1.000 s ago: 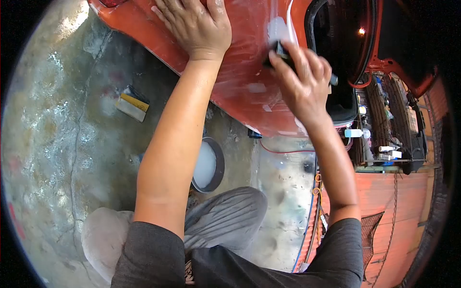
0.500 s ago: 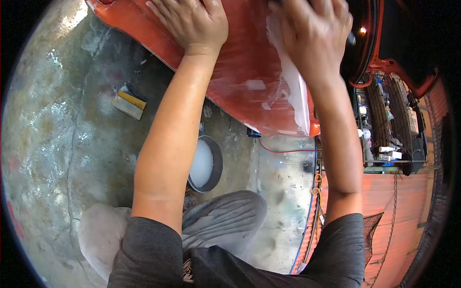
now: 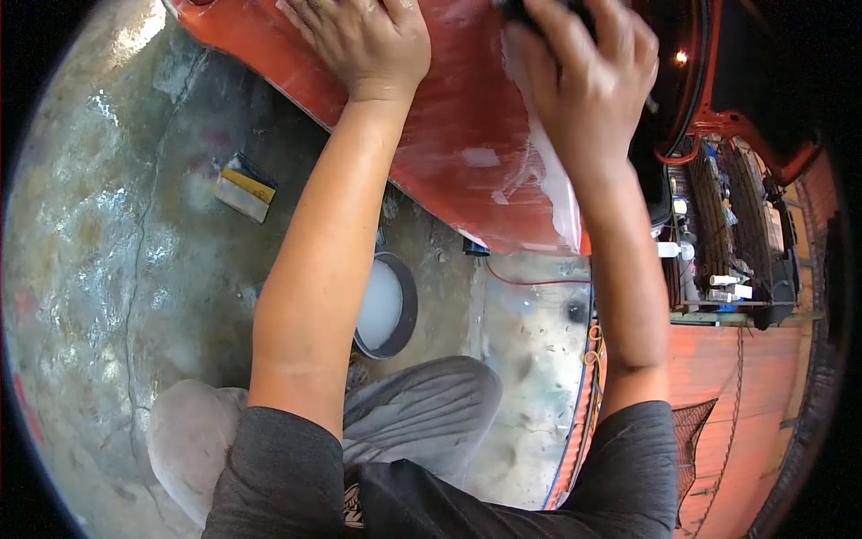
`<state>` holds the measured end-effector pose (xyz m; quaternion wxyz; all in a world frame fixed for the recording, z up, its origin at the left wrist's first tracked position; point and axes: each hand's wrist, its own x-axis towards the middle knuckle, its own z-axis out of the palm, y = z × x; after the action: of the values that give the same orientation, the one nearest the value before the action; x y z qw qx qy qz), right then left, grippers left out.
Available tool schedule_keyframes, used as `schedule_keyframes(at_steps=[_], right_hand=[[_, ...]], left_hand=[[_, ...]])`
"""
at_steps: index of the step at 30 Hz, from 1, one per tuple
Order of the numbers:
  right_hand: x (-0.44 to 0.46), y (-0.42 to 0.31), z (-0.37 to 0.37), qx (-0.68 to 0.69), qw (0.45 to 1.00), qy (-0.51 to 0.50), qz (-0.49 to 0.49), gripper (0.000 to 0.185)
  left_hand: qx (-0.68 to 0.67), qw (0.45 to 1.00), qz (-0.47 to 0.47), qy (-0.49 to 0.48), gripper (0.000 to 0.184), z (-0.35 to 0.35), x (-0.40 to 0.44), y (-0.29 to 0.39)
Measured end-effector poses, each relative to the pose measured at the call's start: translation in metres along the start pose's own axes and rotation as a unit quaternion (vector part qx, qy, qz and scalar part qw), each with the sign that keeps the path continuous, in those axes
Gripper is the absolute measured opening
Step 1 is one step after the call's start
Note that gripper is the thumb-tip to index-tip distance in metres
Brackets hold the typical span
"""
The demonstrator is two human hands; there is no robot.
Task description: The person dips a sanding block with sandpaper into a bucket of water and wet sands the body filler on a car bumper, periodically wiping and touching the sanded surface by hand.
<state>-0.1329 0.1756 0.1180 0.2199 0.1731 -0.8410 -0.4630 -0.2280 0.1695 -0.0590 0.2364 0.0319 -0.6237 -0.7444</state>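
A red car body panel [image 3: 440, 171] with pale, whitish filler patches [image 3: 561, 211] fills the top middle of the view. My left hand [image 3: 373, 45] lies flat on it with the fingers spread, holding nothing. Near the panel's right side, my right hand [image 3: 597, 76] is bent around a dark block [image 3: 514, 11], blurred by motion and partly cut off by the top edge. Its exact kind cannot be made out. The block is close to the long whitish patch, partly covered by my hand.
Below the panel stands a dark bucket [image 3: 409, 305] of cloudy whitish liquid. A yellow and grey block [image 3: 244, 193] lies on the wet concrete floor [image 3: 90, 287]. At right is a shelf [image 3: 732, 225] with bottles. A thin red hose [image 3: 539, 283] runs along the floor.
My right hand has shifted slightly, its fingers more raised and the dark block showing more. My left hand stays flat on the panel. The view has moved a little.
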Motion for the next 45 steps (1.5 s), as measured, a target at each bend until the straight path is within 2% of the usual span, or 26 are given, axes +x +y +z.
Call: schedule_keyframes(at_steps=[1, 4, 7, 9, 12, 14, 16, 20, 22, 25, 26, 28, 30, 33, 34, 36, 37, 38, 40, 45], right_hand=[[-0.025, -0.005, -0.008, -0.001, 0.999, -0.044, 0.026, 0.038], [-0.052, -0.006, -0.018, 0.021, 0.995, -0.092, 0.004, 0.041], [0.000, -0.007, -0.005, 0.025, 0.997, -0.069, -0.020, 0.041], [0.026, -0.007, 0.009, 0.032, 0.998, -0.004, -0.048, 0.037], [-0.016, -0.013, -0.007, 0.020, 0.996, -0.081, 0.010, 0.041], [-0.070, -0.011, -0.014, 0.038, 0.994, -0.100, -0.026, 0.043], [-0.075, -0.009, -0.022, 0.051, 0.990, -0.129, -0.024, 0.042], [0.007, -0.006, -0.001, 0.011, 0.996, -0.089, -0.029, 0.044], [0.010, -0.006, 0.003, -0.013, 0.996, -0.085, -0.025, 0.044], [-0.056, -0.004, -0.011, 0.040, 0.994, -0.095, -0.039, 0.038], [-0.075, -0.005, -0.025, 0.037, 0.986, -0.153, -0.049, 0.037], [-0.075, -0.002, -0.029, 0.043, 0.984, -0.166, -0.056, 0.038], [-0.036, 0.001, -0.018, 0.047, 0.988, -0.127, -0.070, 0.043], [0.025, -0.009, -0.007, 0.007, 0.993, -0.114, -0.028, 0.040], [0.033, -0.009, -0.002, 0.040, 0.998, -0.029, -0.048, 0.038], [-0.017, -0.004, -0.011, 0.016, 0.995, -0.098, -0.028, 0.043], [-0.042, 0.000, -0.014, 0.050, 0.993, -0.091, -0.050, 0.043], [-0.060, 0.000, -0.026, 0.028, 0.987, -0.149, -0.060, 0.043], [-0.063, 0.003, -0.028, 0.034, 0.986, -0.150, -0.060, 0.041], [0.028, -0.006, 0.007, -0.019, 0.999, -0.026, -0.036, 0.037]], left_hand=[[-0.001, 1.000, 0.000, -0.001, 0.067, -0.001, 0.000, 0.000], [0.007, 1.000, 0.009, 0.012, 0.067, 0.006, -0.001, -0.004], [0.016, 1.000, 0.004, 0.005, 0.068, 0.003, 0.002, -0.002], [0.014, 1.000, -0.002, -0.004, 0.068, -0.001, -0.003, 0.000], [0.010, 1.000, -0.001, -0.004, 0.068, 0.000, 0.000, -0.001], [0.019, 1.000, -0.003, -0.010, 0.068, 0.000, 0.000, -0.001], [0.015, 1.000, -0.004, -0.009, 0.068, 0.000, 0.000, 0.000], [0.015, 1.000, -0.007, -0.017, 0.069, -0.002, 0.000, 0.000], [0.008, 1.000, -0.003, -0.016, 0.068, -0.004, -0.003, -0.001], [0.014, 1.000, -0.001, -0.015, 0.068, -0.001, 0.000, -0.003], [0.018, 1.000, -0.002, -0.018, 0.068, -0.001, 0.000, -0.002], [0.012, 1.000, -0.002, -0.016, 0.068, -0.001, 0.000, -0.001], [0.010, 1.000, -0.001, -0.016, 0.068, -0.001, 0.000, -0.001], [0.013, 1.000, -0.005, -0.017, 0.068, -0.003, -0.004, -0.001], [0.009, 1.000, -0.007, -0.014, 0.068, -0.002, -0.002, 0.000], [0.006, 1.000, -0.006, -0.009, 0.068, 0.000, 0.000, 0.000], [0.009, 1.000, -0.004, -0.009, 0.068, 0.000, -0.001, -0.002], [0.009, 1.000, 0.000, -0.010, 0.068, 0.000, -0.001, -0.002], [0.007, 1.000, 0.001, -0.005, 0.068, 0.001, 0.001, -0.002], [0.006, 1.000, 0.000, -0.002, 0.068, 0.000, -0.004, -0.001]])
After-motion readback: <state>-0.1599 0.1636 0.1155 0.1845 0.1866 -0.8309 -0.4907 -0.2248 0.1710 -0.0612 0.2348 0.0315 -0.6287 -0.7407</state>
